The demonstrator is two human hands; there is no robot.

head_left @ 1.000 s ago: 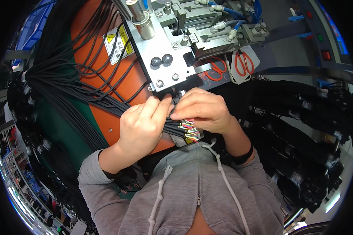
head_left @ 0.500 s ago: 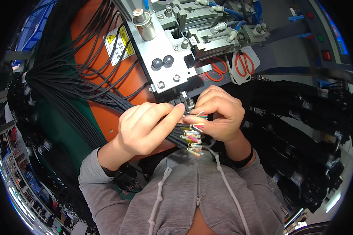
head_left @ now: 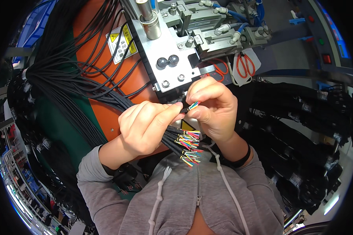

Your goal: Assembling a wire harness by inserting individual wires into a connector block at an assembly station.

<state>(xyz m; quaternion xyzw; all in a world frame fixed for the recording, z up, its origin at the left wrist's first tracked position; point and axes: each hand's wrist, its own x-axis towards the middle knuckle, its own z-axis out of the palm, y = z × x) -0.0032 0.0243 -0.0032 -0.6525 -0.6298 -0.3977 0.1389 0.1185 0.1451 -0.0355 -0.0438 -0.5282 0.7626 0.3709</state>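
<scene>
The bundle of black braided cables (head_left: 172,137) ends in short stripped tails of thin coloured wires (head_left: 189,145), red, yellow, green and blue, fanned out in several tufts. The bundle lies just below the grey metal machine block (head_left: 166,47), sweeping in from a large spread of black cables over the orange panel (head_left: 106,58) to the left of the block.

The left hand (head_left: 145,127) sits directly below the block, its grip closed around the bundle with fingers curled over the top and the wrist coming up from the grey sleeve (head_left: 102,184). The right hand (head_left: 213,109) is just below and right of the block, thumb and forefinger pinched shut on one cable end whose coloured wires (head_left: 193,105) poke out between the fingertips, close under the block's lower edge. The two hands touch at the fingertips. Red-handled scissors (head_left: 245,64) hang right of the block.
</scene>
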